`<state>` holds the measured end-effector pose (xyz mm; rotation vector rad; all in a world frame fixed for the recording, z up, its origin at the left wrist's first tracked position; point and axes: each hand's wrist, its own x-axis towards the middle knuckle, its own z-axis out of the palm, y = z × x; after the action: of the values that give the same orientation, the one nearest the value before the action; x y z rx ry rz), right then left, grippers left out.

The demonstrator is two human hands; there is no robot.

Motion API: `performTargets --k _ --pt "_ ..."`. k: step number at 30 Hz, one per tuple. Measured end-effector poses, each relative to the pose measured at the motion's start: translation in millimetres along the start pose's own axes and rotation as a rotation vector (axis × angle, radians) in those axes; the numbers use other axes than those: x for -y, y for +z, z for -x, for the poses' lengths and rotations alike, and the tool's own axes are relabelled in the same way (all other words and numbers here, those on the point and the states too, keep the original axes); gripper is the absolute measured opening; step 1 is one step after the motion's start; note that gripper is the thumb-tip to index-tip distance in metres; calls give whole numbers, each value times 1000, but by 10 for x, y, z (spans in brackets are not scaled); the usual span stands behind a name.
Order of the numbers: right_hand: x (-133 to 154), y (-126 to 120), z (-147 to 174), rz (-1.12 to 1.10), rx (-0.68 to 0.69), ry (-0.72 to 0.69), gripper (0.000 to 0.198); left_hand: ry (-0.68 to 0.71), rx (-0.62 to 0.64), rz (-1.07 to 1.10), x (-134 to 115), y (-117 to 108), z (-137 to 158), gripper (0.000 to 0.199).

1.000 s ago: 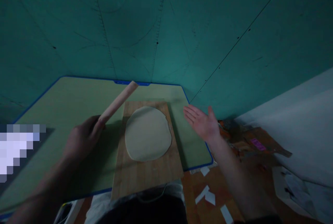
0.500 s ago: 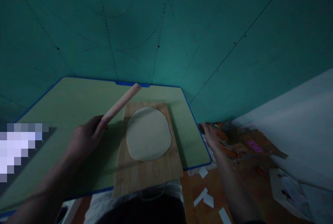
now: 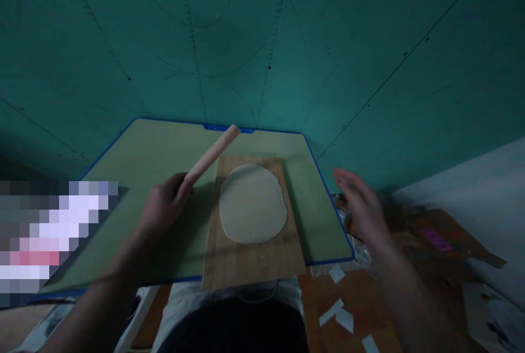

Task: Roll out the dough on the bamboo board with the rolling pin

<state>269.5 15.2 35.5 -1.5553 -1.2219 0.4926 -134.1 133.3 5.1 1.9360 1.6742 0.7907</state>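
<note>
My left hand (image 3: 164, 202) is closed around the lower end of a wooden rolling pin (image 3: 214, 151), which slants up and to the right above the table. Right of that hand, a wooden cutting board (image 3: 254, 268) lies on the table, its near end reaching past the front edge. On the board rests a flat, roughly round sheet of dough (image 3: 253, 203) with a small uneven lip on its right rim. Beyond the table's right edge, my right hand (image 3: 361, 200) is raised in the air, fingers stretched out and holding nothing.
The pale green table (image 3: 164, 150) has a blue rim and stands against a green wall (image 3: 246, 41) with pencil-like marks. A blurred-out patch (image 3: 61, 238) covers its left side. Down on the right are cardboard (image 3: 459, 232) and several paper scraps (image 3: 344, 320) on the brown floor.
My right hand has risen and come more plainly into view beside the table's right edge. The whole scene has shifted right in view; my left hand still grips the rolling pin.
</note>
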Motion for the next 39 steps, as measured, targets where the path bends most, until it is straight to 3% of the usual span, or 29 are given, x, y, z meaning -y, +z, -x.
performTargets --k 5,8,10,14,16,21,23,26,30,33,37,39 --pt "202 1006 103 439 581 -332 59 -3 -21 9 -15 -4 10 40" --pt "374 1423 223 647 709 -357 69 -19 -25 2 -34 -20 23 40" --pt "544 1547 400 674 769 -404 72 -24 -16 -5 -44 -31 27 41" --pt "804 1529 703 422 1056 -770 73 -16 -11 -5 -57 -43 26 40" --pt "760 1494 634 445 1006 -744 70 -11 -10 1 -63 -46 28 40" --pt "305 1490 40 717 757 -456 65 12 0 8 -58 -50 42 43" --pt "202 1493 -61 769 681 -397 65 7 -12 15 -49 -52 45 44" --pt "224 1494 99 763 670 -430 68 -1 -20 28 -39 -53 45 44" --pt "307 1410 416 700 777 -556 70 3 -9 26 -38 -49 42 45" --pt "190 1217 258 682 816 -570 65 3 8 28 -44 -50 42 46" --pt "36 1006 -181 797 511 -317 64 5 -5 23 -53 -58 46 46" --pt "111 1071 -176 765 452 -323 65 5 -4 18 -51 -60 45 45"
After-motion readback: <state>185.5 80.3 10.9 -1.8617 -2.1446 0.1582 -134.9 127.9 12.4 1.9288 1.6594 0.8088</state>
